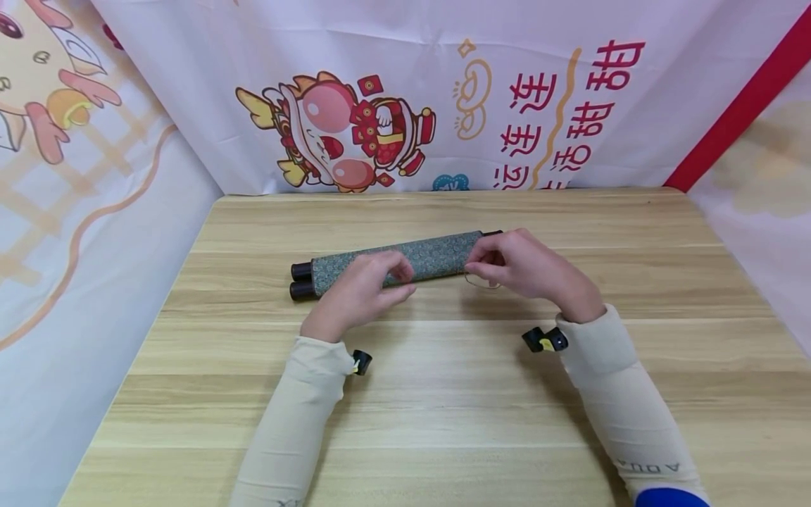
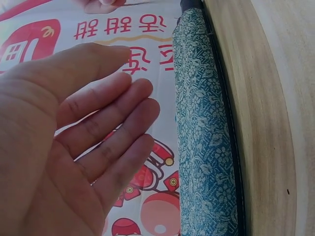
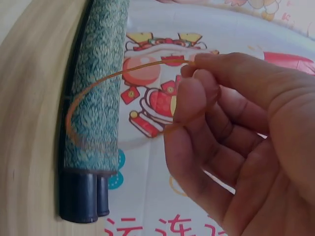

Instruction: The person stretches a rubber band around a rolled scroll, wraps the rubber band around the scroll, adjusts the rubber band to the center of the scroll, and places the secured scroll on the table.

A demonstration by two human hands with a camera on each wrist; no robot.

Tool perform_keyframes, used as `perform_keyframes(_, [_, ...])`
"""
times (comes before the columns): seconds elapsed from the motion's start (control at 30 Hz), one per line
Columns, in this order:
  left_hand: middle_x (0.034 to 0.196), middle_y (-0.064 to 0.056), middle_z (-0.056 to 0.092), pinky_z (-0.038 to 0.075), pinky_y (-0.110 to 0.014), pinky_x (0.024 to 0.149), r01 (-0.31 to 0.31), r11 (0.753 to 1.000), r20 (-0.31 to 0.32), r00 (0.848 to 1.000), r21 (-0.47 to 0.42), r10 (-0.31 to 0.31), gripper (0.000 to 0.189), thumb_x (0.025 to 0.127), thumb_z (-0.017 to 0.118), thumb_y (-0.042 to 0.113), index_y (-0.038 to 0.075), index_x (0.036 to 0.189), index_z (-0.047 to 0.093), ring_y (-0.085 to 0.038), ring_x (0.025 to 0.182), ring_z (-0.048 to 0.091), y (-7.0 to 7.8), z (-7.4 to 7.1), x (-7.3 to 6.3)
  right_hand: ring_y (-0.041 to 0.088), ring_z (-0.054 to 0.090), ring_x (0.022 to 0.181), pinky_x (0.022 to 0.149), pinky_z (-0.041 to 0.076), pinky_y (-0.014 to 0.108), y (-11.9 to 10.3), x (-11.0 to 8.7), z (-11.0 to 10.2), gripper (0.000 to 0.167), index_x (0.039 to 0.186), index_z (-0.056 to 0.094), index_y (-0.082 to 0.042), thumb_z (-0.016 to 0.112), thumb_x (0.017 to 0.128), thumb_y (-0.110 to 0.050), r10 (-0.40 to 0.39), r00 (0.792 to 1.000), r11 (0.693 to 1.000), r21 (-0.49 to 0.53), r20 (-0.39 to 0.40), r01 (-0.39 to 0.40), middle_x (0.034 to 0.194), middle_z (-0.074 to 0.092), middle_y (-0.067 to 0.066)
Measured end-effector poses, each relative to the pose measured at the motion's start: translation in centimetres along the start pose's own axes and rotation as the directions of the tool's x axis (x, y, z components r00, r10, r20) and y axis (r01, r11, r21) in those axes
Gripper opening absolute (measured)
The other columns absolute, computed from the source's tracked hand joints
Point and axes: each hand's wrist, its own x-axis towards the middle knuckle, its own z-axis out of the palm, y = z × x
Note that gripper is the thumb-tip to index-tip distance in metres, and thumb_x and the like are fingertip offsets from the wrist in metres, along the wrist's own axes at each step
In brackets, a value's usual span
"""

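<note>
A rolled scroll (image 1: 437, 255) covered in teal floral brocade lies slantwise on the table, its two rolls side by side. Black knobs (image 1: 302, 289) stick out at its left end; those at the right end are partly hidden by the right hand. Between thumb and index finger, my right hand (image 1: 529, 264) pinches a thin orange-brown rubber band (image 3: 147, 65), which hangs as a loop beside the scroll's right end. My left hand (image 1: 361, 292) is over the scroll's left half, fingers loosely bent and nothing in them. In the left wrist view its palm shows bare beside the brocade (image 2: 204, 132).
The wood-grain table (image 1: 437, 408) stretches out under both arms. A white printed cloth (image 1: 393, 42) with red characters and cartoon figures hangs behind the table's back edge. Small black cameras (image 1: 361, 362) sit at both wrists.
</note>
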Motion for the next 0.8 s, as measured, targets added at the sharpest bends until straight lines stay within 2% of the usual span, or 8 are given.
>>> perform_keyframes(0.23, [0.128,-0.011,0.074,0.054,-0.046,0.109,0.035,0.999,0.044,0.998,0.009,-0.036,0.029,0.102,0.071,0.022,0.006,0.126,0.071,-0.027,0.124,0.068,-0.3,0.2,-0.1,0.016,0.064,0.070,0.061,0.054,0.028,0.8,-0.4,-0.8,0.017,0.106,0.078,-0.006,0.069,0.104,-0.020,0.072,0.996,0.996,-0.058,-0.043,-0.074,0.087,0.073,0.006])
perform_keyframes(0.43, [0.135,-0.008,0.070,0.050,-0.045,0.115,0.044,0.997,0.059,0.997,0.071,-0.048,0.038,0.101,0.072,0.022,0.006,0.135,0.067,-0.026,0.131,0.064,-0.4,0.5,0.1,0.018,0.062,0.074,0.065,0.052,0.032,1.4,-0.7,-1.6,0.019,0.107,0.078,-0.004,0.067,0.105,-0.020,0.124,0.990,0.988,-0.085,-0.068,-0.130,0.092,0.075,0.012])
perform_keyframes(0.6, [0.140,-0.011,0.068,0.047,-0.047,0.118,0.040,0.995,0.079,0.996,0.089,-0.047,0.044,0.101,0.072,0.022,0.004,0.140,0.064,-0.030,0.137,0.061,-0.5,0.9,0.4,0.020,0.061,0.076,0.068,0.052,0.034,1.9,-0.9,-1.9,0.019,0.105,0.077,-0.003,0.066,0.105,-0.019,0.172,0.981,0.976,-0.121,-0.089,-0.182,0.092,0.075,0.013])
perform_keyframes(0.8, [0.147,-0.010,0.064,0.044,-0.047,0.121,0.049,0.994,0.080,0.995,0.102,-0.057,0.045,0.102,0.071,0.021,0.006,0.143,0.062,-0.030,0.144,0.055,-0.6,1.1,0.9,0.021,0.062,0.079,0.071,0.053,0.036,2.1,-0.9,-2.1,0.018,0.103,0.076,-0.002,0.066,0.104,-0.017,0.192,0.975,0.969,-0.134,-0.114,-0.206,0.091,0.074,0.010])
